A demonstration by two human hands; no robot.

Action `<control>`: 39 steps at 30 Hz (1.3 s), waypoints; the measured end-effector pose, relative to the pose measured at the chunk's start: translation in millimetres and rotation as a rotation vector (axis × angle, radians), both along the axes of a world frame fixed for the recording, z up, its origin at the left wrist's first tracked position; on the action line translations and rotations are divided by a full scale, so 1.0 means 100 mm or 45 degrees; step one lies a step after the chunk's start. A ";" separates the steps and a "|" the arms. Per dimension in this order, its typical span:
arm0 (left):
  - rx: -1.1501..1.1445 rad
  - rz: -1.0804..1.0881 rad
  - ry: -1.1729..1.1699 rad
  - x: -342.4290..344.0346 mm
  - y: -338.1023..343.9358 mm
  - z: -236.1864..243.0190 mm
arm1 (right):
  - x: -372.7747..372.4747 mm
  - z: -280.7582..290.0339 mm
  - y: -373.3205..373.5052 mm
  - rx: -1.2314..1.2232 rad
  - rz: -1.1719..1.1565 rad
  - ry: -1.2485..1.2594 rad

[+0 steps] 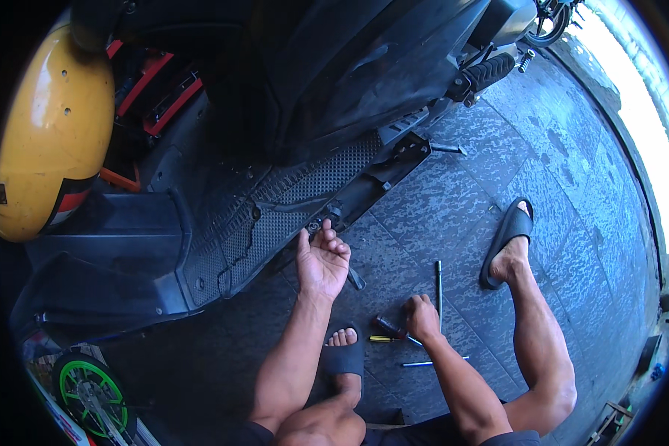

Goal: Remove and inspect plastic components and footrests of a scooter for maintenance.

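Observation:
My left hand is palm up beside the edge of a dark scooter's footboard. Its thumb and index finger stand apart around a small fitting there, and its other fingers curl loosely; the palm shows nothing in it. Low over the floor, my right hand has its fingers folded down, hiding whatever they may hold. Just left of it lie a dark-handled tool and a yellow-handled screwdriver. Long metal rods lie close by, one beyond the hand and another nearer me.
An elongated dark panel lies along the footboard's edge. A yellow helmet-like shell is at the far left, near red-edged trays. A green-rimmed wheel stands at lower left. My sandalled feet rest on the dark tiled floor.

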State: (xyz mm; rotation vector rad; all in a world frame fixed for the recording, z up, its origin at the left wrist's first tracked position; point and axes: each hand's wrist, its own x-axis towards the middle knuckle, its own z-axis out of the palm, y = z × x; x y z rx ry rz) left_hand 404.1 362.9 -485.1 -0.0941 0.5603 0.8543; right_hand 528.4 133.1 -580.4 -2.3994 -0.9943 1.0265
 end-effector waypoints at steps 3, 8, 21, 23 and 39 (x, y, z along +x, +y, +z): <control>0.047 -0.013 0.112 -0.01 -0.01 0.03 | 0.00 0.12 0.07 -0.016 -0.067 -0.120; 0.106 -0.053 0.349 -0.05 -0.13 0.11 | 0.01 0.64 0.74 0.679 -0.225 -0.258; 1.399 0.108 2.057 -0.22 -0.16 0.17 | 0.39 1.59 2.33 0.512 0.682 -0.126; 1.533 0.057 2.229 -0.20 -0.12 0.25 | 0.39 1.45 2.36 0.797 0.619 -0.346; 1.742 0.204 2.271 -0.10 0.00 0.04 | 0.43 1.23 2.34 0.964 0.611 -0.254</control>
